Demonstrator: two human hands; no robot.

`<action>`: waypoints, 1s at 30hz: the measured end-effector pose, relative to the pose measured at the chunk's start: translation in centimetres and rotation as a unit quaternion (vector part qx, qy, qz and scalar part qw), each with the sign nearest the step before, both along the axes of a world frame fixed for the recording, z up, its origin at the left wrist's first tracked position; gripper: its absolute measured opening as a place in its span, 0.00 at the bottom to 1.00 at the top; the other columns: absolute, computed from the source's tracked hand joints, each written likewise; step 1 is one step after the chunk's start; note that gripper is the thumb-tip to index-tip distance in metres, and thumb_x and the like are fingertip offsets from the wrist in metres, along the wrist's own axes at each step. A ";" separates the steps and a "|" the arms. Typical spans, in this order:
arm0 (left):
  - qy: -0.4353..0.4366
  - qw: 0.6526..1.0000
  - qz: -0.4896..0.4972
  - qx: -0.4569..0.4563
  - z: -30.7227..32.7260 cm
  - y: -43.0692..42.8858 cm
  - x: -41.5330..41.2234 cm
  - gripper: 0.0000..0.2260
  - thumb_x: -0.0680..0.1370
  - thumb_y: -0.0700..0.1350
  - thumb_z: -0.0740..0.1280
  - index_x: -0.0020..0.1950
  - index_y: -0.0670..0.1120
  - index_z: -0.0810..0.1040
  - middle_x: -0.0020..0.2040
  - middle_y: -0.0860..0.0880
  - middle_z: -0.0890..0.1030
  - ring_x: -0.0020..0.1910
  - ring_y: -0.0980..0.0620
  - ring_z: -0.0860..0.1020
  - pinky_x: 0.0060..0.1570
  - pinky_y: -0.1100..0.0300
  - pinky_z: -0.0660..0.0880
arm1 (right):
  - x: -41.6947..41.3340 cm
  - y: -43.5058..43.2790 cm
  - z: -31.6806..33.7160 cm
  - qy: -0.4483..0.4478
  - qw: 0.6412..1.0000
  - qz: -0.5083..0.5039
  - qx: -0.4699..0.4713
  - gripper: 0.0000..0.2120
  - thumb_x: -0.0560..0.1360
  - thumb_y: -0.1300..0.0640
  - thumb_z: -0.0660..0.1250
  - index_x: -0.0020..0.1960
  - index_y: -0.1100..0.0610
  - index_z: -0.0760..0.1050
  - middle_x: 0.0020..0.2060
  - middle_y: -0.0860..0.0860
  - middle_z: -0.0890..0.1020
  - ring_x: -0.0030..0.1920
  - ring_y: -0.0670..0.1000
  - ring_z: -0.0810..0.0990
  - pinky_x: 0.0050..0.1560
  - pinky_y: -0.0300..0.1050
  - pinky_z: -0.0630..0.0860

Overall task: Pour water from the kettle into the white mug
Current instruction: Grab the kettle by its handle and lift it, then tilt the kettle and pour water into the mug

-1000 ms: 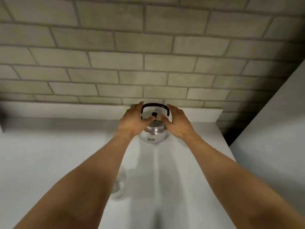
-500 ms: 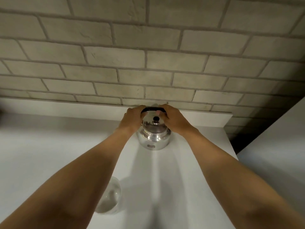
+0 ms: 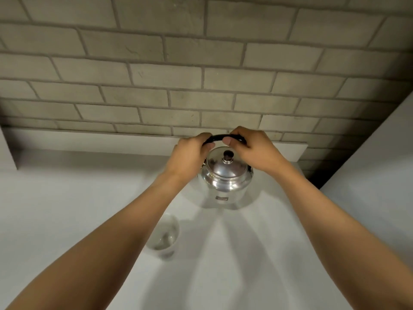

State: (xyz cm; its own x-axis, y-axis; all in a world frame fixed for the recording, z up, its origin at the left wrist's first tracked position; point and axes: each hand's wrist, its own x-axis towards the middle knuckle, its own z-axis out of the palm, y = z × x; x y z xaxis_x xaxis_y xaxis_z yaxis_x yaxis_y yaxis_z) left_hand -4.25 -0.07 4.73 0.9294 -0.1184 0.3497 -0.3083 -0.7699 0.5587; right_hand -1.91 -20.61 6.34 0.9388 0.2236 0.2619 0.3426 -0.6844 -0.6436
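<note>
A shiny steel kettle point(image 3: 225, 182) with a black-knobbed lid stands upright on the white counter point(image 3: 67, 198), close to the back ledge. Its black handle arches over the lid. My left hand point(image 3: 190, 157) grips the handle's left end and my right hand point(image 3: 250, 151) grips its right end. The kettle's spout is hidden. The white mug point(image 3: 166, 238) stands on the counter nearer to me and left of the kettle, partly covered by my left forearm; its inside looks pale and its contents are unclear.
A grey brick wall point(image 3: 201, 74) rises behind a low white ledge point(image 3: 89, 142). A white slanted panel point(image 3: 380, 164) closes the right side, with a dark gap beside the counter's right edge.
Both hands rose from the kettle's lid and sides and closed on the handle's two ends. The camera tilted, so the kettle and mug sit nearer in view.
</note>
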 end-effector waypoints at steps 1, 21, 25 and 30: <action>-0.010 1.000 -0.004 -0.008 0.4 0.0 -1.2 0.10 0.83 0.50 0.66 0.62 0.50 0.81 0.46 0.47 0.86 0.46 0.41 0.83 0.43 0.53 0.76 | -1.0 -0.1 0.5 -0.010 1.000 -0.001 -0.010 0.12 0.77 0.37 0.64 0.46 0.44 0.78 0.31 0.41 0.81 0.35 0.38 0.78 0.33 0.30 0.69; -0.091 0.988 -0.044 0.118 -6.3 -2.6 -19.5 0.26 0.84 0.60 0.58 0.79 0.50 0.68 0.78 0.48 0.70 0.74 0.39 0.69 0.64 0.44 0.73 | -15.1 -1.5 2.2 -0.052 0.995 -0.021 -0.081 0.19 0.78 0.32 0.62 0.47 0.46 0.79 0.32 0.45 0.81 0.38 0.40 0.79 0.34 0.41 0.69; -0.029 0.995 -0.067 0.072 -6.9 -2.9 -20.9 0.26 0.85 0.58 0.58 0.82 0.50 0.62 0.81 0.48 0.64 0.78 0.41 0.63 0.69 0.42 0.71 | -16.5 -1.1 2.3 -0.044 0.995 -0.012 -0.090 0.16 0.78 0.33 0.63 0.46 0.45 0.79 0.31 0.43 0.80 0.37 0.36 0.78 0.34 0.42 0.68; 0.016 0.997 -0.075 -0.014 -6.3 -2.8 -22.4 0.26 0.85 0.55 0.61 0.82 0.48 0.63 0.82 0.46 0.62 0.80 0.41 0.59 0.63 0.44 0.76 | -17.3 0.2 3.5 -0.038 0.991 0.027 -0.127 0.14 0.79 0.36 0.65 0.49 0.45 0.80 0.32 0.45 0.82 0.36 0.42 0.80 0.34 0.42 0.69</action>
